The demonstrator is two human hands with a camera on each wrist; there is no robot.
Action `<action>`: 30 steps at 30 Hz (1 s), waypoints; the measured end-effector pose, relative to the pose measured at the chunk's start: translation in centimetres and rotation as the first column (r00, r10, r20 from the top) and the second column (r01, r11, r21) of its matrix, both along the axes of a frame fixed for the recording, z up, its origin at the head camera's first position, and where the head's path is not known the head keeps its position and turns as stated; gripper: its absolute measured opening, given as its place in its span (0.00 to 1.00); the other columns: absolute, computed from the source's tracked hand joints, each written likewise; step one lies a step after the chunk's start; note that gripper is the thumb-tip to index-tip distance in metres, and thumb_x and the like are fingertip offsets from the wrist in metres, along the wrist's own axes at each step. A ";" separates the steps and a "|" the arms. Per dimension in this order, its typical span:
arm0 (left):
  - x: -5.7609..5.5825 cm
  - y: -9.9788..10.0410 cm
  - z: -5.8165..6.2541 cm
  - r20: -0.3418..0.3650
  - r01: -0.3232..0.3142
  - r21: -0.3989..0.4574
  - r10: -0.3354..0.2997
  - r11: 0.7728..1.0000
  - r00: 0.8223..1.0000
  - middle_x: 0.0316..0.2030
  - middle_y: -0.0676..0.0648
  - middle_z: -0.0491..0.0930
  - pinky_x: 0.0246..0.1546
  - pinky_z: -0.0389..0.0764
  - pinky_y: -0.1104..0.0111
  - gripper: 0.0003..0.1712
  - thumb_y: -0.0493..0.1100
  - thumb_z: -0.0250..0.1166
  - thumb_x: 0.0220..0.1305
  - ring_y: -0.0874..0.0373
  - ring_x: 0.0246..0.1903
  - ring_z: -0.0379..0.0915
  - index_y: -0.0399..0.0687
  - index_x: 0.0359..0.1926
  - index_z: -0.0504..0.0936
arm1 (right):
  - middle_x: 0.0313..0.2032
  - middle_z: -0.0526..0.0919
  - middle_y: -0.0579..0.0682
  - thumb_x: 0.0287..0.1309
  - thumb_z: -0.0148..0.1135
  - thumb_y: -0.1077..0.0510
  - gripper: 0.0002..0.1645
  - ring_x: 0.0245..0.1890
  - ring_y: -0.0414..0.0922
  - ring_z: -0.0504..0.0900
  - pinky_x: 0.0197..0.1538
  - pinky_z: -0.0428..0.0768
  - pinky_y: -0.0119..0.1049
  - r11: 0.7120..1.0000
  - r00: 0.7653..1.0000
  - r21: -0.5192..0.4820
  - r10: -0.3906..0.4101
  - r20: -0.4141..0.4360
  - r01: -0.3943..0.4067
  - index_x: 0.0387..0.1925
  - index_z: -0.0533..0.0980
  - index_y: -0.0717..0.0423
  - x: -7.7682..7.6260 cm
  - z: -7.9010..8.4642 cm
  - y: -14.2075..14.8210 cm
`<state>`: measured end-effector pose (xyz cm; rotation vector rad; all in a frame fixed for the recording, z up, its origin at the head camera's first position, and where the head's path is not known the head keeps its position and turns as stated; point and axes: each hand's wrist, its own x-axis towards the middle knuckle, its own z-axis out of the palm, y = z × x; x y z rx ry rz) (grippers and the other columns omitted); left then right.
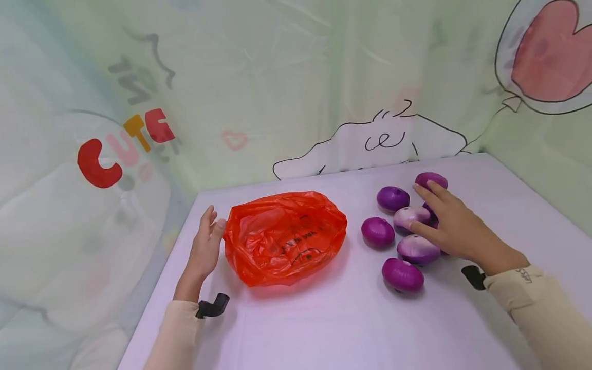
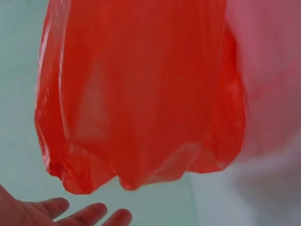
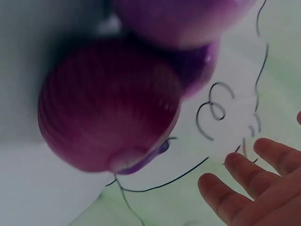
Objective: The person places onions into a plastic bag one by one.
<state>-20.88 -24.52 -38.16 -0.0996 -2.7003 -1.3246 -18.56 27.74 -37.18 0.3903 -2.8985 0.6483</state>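
A red plastic bag (image 1: 287,277) lies with its wide mouth facing up on the table. At its left edge my left hand (image 1: 203,252) is held upright, fingers fairly straight, the thumb close to the rim; whether it touches cannot be told. The left wrist view has the bag's side (image 2: 141,94) above my fingertips (image 2: 87,214). Right of the bag sits a group of purple onions, among them a near one (image 1: 402,275) and a left one (image 1: 377,232). My right hand (image 1: 455,228) spreads over the group's right side, hiding part of it, and grips nothing. One onion (image 3: 108,103) looms large in the right wrist view.
The table (image 1: 305,329) has a pale lilac cover. Behind it and at both sides hang light curtains (image 1: 259,92) with printed drawings. A black wrist mount (image 1: 214,306) sticks out at the left cuff, another (image 1: 474,277) at the right cuff.
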 end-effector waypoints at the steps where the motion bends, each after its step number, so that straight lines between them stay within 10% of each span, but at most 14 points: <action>1: 0.3 0.1 -0.1 0.003 -0.001 0.011 0.001 1.000 1.000 0.81 0.40 0.51 0.68 0.69 0.38 0.44 0.62 0.48 0.80 0.37 0.77 0.54 0.52 0.85 0.42 | 0.77 0.52 0.74 0.66 0.67 0.38 0.56 0.72 0.78 0.56 0.64 0.60 0.81 1.000 1.000 -0.008 0.014 -0.005 -0.014 0.81 0.53 0.61 0.5 -0.1 -0.5; 14: 2.4 1.5 -2.2 0.031 0.006 0.126 -0.010 0.992 0.999 0.81 0.37 0.50 0.68 0.69 0.41 0.55 0.61 0.60 0.74 0.37 0.79 0.48 0.51 0.84 0.36 | 0.67 0.78 0.58 0.53 0.78 0.36 0.46 0.72 0.66 0.67 0.78 0.57 0.61 0.963 0.958 0.032 0.268 -0.106 -0.266 0.68 0.77 0.54 4.8 -2.7 -2.9; 23: 2.3 2.5 -3.3 0.013 -0.031 0.189 0.030 0.982 0.999 0.81 0.40 0.49 0.66 0.74 0.47 0.58 0.57 0.65 0.72 0.40 0.78 0.52 0.55 0.84 0.34 | 0.53 0.87 0.45 0.38 0.85 0.36 0.42 0.66 0.63 0.74 0.83 0.34 0.44 0.905 0.877 0.203 0.417 -0.237 -0.375 0.55 0.84 0.49 4.2 -4.7 -3.1; 30: 1.9 2.8 -3.9 0.007 -0.052 0.226 0.051 0.973 0.999 0.81 0.42 0.50 0.63 0.77 0.48 0.59 0.59 0.66 0.71 0.43 0.76 0.57 0.59 0.84 0.32 | 0.51 0.88 0.49 0.34 0.86 0.38 0.43 0.67 0.65 0.73 0.82 0.29 0.47 0.892 0.877 0.236 0.433 -0.207 -0.385 0.55 0.84 0.46 4.0 -5.3 -3.1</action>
